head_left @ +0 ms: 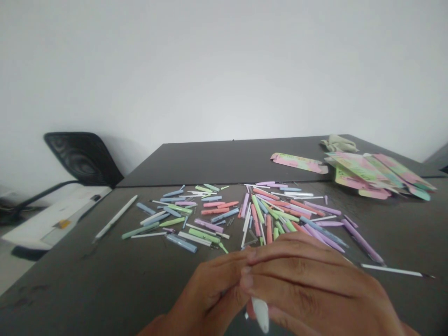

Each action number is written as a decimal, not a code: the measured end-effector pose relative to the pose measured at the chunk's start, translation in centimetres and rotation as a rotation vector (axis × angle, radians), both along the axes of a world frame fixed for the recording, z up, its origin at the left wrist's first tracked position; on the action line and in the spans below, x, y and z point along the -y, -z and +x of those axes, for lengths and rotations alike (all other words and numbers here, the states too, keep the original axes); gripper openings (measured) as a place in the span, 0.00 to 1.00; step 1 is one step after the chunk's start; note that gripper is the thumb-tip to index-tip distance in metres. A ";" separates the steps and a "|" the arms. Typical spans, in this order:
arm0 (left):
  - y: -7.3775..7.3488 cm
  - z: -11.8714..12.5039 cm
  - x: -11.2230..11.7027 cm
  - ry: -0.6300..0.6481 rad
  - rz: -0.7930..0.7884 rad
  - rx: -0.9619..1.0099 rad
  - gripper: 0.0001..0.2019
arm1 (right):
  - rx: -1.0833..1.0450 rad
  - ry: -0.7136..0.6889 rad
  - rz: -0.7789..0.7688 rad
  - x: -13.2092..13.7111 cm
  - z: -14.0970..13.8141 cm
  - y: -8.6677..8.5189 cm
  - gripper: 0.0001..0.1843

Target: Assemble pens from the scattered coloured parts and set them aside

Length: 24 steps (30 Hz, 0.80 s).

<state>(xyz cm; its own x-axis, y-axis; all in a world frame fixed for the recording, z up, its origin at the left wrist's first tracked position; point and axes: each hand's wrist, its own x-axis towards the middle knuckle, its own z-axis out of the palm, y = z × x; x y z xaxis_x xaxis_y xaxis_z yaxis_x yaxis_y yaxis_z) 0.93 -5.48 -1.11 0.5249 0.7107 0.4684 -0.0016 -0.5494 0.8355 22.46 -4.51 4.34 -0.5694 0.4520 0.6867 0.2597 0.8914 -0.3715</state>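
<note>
The scattered heap of pastel pen parts [241,214] in blue, green, pink, purple and white lies just beyond the hands, with its nearest pieces almost at the fingers and nothing between. A loose white pen [115,218] lies apart to the left of the heap, while a purple barrel [364,242] and a thin white rod [395,269] lie to the right. Farther right sits a stack of printed card sleeves [371,172], with a flat sleeve [299,162] and a crumpled cloth [338,143] beyond. The white pen piece [261,315] hangs below the fingers, its long axis nearly upright, tilted slightly, with its rounded end pointing down toward the person. The left hand [206,291] and right hand [308,284] are curled closed around its upper end, which they hide. The dark bench [87,266] shows smudges; a black chair back [82,158], a white sheet [56,219] and a plain white wall [224,70] lie beyond.
</note>
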 end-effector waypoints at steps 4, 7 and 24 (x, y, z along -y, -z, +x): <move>0.3 -0.2 0.0 -0.012 -0.086 -0.027 0.14 | 0.002 -0.040 -0.038 0.1 0.2 -0.2 0.12; 0.6 -0.2 0.2 -0.019 -0.093 -0.021 0.11 | -0.030 -0.059 -0.075 0.1 0.1 -0.2 0.15; 0.3 2.0 2.9 0.089 -0.983 0.434 0.19 | -0.370 -0.019 -1.073 0.3 -1.8 1.3 0.14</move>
<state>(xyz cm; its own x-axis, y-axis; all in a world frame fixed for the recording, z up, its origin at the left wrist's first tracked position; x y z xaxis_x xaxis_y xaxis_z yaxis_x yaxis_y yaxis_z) 2.93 -8.37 -1.39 0.5204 0.8442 -0.1287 -0.4105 0.3795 0.8292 20.62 -4.83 3.02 -0.4254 0.9017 0.0770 -0.0346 0.0688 -0.9970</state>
